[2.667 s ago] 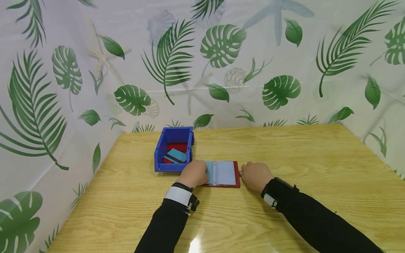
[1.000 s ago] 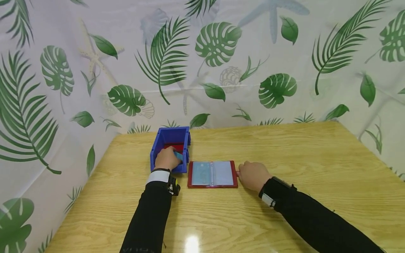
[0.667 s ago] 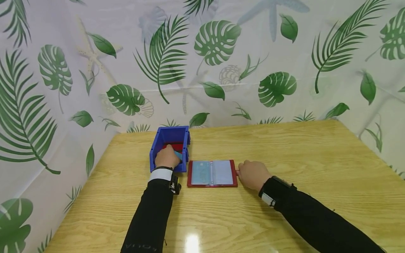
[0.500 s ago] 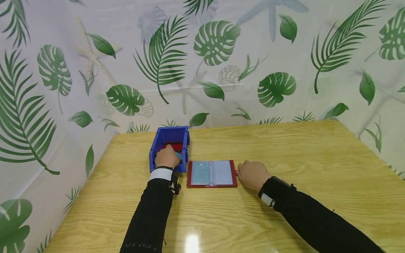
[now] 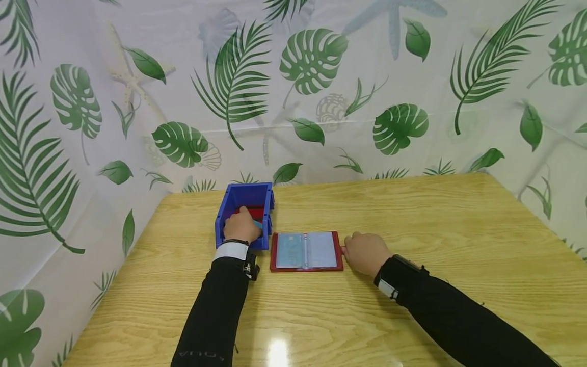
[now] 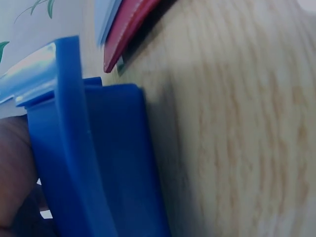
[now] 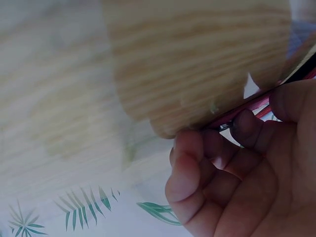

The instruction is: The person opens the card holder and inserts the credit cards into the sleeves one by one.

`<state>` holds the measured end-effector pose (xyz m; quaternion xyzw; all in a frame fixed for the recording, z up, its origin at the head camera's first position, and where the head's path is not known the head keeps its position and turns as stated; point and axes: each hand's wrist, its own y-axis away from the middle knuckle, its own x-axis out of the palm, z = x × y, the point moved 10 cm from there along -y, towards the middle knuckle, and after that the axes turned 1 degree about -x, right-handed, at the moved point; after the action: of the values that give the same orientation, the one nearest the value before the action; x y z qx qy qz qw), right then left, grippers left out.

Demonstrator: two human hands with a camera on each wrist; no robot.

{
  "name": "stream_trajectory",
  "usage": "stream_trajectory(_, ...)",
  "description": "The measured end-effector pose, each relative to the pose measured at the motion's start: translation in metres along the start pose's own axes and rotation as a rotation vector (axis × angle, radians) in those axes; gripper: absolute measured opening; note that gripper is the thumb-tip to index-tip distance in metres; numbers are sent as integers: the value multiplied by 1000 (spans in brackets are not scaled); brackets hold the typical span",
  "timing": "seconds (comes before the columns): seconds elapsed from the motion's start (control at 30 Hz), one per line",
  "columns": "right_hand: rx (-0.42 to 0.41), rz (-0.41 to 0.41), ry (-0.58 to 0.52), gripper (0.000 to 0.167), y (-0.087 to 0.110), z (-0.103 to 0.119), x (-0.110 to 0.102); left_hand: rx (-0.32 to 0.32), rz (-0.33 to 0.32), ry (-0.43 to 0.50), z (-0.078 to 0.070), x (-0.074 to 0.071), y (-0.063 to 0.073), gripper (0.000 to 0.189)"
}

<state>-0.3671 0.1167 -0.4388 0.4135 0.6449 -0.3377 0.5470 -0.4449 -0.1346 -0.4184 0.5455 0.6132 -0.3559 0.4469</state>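
My left hand (image 5: 241, 227) reaches into a blue plastic bin (image 5: 249, 193). A light blue card (image 5: 259, 225) shows beside its thumb. In the left wrist view the front wall of the bin covers most of the fingers, so a grip on the card cannot be made out. An open red card holder (image 5: 290, 250) with clear sleeves lies right of the bin, a pale blue card in its left page. At its right edge my right hand (image 5: 368, 253) pinches the red strap (image 7: 234, 116), which carries a metal snap (image 7: 225, 126).
Red items (image 5: 257, 211) lie deeper in the bin, behind the left hand. The wooden table (image 5: 412, 214) runs back to a white leaf-print cloth (image 5: 348, 66). The bin stands close to the holder's left edge.
From the holder's left page my left hand has moved left into the bin, over the light blue card, and has stayed there. My right hand keeps its pinch on the strap.
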Motion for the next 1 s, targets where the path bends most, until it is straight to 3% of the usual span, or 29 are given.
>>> stream_trajectory(0.2,-4,8,-9,30,0,1,-3,-3,-8,-12,1,1,-6,61)
stream_trajectory(0.47,-15,-34,7,30,3,2,-6,7,12,-15,0,3,-11,74)
stream_trajectory(0.77,-11,-13,-7,29,1,1,-2,-9,-29,-46,1,2,-15,48)
stream_trajectory(1.0,-6,-14,-24,30,1,0,-3,-4,-27,-109,2,4,-21,65)
